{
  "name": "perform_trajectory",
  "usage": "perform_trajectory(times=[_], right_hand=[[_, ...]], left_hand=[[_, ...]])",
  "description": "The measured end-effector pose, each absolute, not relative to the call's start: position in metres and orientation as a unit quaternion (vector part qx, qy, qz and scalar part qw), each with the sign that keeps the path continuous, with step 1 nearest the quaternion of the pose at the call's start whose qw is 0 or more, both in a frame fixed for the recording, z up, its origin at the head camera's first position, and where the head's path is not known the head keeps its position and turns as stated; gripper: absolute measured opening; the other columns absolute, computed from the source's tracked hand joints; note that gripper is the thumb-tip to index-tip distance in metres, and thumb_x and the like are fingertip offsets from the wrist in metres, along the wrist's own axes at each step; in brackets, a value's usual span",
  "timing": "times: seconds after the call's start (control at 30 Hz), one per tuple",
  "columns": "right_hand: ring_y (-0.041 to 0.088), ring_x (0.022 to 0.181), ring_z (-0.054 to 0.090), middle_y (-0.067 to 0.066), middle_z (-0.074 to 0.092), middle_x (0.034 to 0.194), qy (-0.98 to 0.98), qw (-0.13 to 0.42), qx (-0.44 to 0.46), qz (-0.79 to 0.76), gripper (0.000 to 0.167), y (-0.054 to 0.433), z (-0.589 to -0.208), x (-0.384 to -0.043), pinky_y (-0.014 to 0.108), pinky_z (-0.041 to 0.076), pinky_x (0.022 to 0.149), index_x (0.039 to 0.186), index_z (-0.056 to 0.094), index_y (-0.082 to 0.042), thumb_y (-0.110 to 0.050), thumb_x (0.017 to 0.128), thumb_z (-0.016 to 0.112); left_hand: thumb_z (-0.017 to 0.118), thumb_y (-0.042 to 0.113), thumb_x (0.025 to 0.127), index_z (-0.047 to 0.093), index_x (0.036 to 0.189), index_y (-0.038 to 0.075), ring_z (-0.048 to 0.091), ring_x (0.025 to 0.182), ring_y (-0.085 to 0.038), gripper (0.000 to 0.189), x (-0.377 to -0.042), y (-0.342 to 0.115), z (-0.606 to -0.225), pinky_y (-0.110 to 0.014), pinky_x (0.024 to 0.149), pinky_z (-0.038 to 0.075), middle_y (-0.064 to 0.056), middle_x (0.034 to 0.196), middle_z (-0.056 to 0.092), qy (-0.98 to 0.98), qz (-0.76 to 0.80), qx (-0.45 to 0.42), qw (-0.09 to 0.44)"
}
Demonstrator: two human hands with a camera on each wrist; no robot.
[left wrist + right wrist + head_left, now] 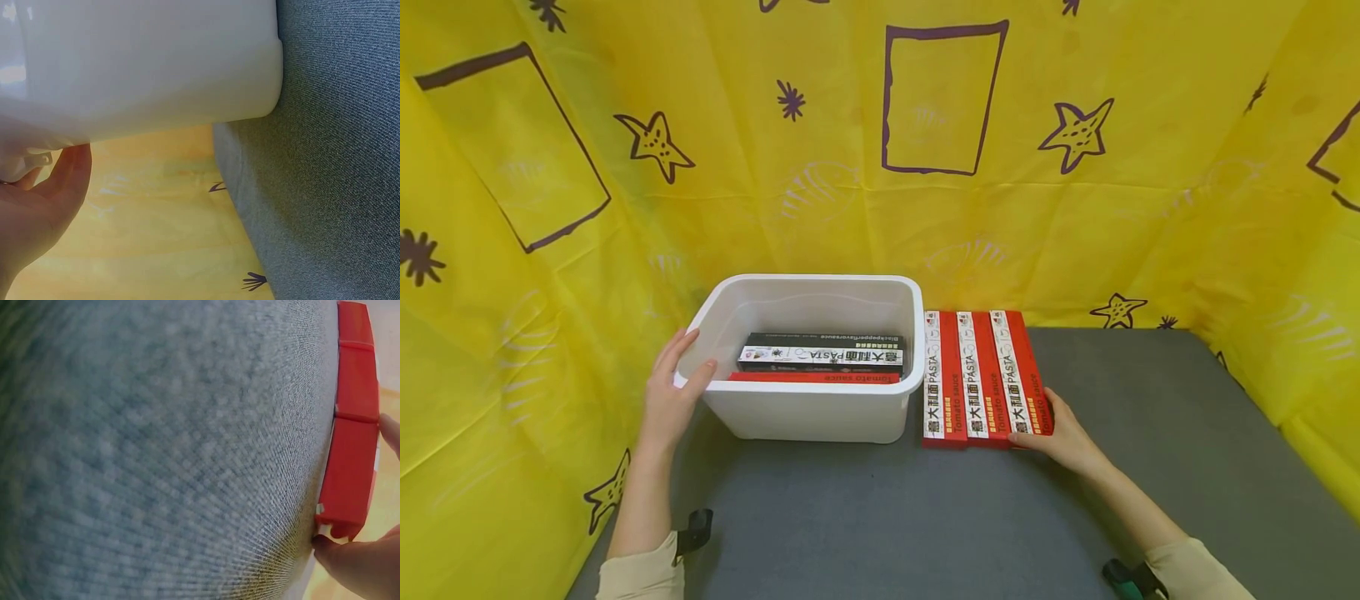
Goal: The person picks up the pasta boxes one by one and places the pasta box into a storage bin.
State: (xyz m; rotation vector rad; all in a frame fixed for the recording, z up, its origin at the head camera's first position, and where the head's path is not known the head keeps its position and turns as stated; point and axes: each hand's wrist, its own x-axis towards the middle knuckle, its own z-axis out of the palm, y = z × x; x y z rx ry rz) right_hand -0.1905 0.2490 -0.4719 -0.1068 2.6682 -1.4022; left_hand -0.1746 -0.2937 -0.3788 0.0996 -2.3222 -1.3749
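Note:
A white plastic bin (820,415) stands at the left, its rim held at the near left corner by my left hand (672,392). Inside lie a black pasta box (820,353) and, along the near wall, a red tomato sauce pasta box (812,377). To the right of the bin, three red pasta boxes lie flat side by side. My right hand (1070,440) grips the rightmost red pasta box (1028,367) at its near right corner, thumb across the top and fingers along its right side. In the right wrist view, red box ends (353,469) show beside the fingers.
The middle red pasta box (984,375) and the left red pasta box (951,375) lie close against the bin's right side. Grey cloth covers the table (880,517). A yellow patterned curtain (865,225) hangs behind and at both sides.

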Motion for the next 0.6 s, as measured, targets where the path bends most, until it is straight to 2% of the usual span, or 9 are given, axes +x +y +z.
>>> perform_trajectory(times=[0.3,0.6], right_hand=[[0.046,0.131,0.027,0.034,0.019,0.149,0.887,0.079,-0.031,-0.453,0.110,0.2506,-0.4726,-0.1909,0.061,0.025,0.106,0.150,0.005,0.011,-0.033,0.080,0.078],[0.046,0.129,0.028,0.035,0.021,0.147,0.886,0.073,-0.036,-0.457,0.109,0.2509,-0.4724,-0.1907,0.062,0.026,0.106,0.149,0.006,0.012,-0.033,0.080,0.078]], left_hand=[[0.061,0.026,0.093,0.046,0.145,0.008,0.026,0.142,-0.036,0.057,-0.1739,-0.2931,-0.3778,-0.063,0.111,0.017,-0.010,0.156,0.031,-0.840,-0.495,0.036,0.218],[0.060,0.025,0.093,0.047,0.145,0.007,0.027,0.141,-0.036,0.056,-0.1745,-0.2928,-0.3782,-0.062,0.111,0.019,-0.010,0.156,0.032,-0.840,-0.494,0.038,0.221]])
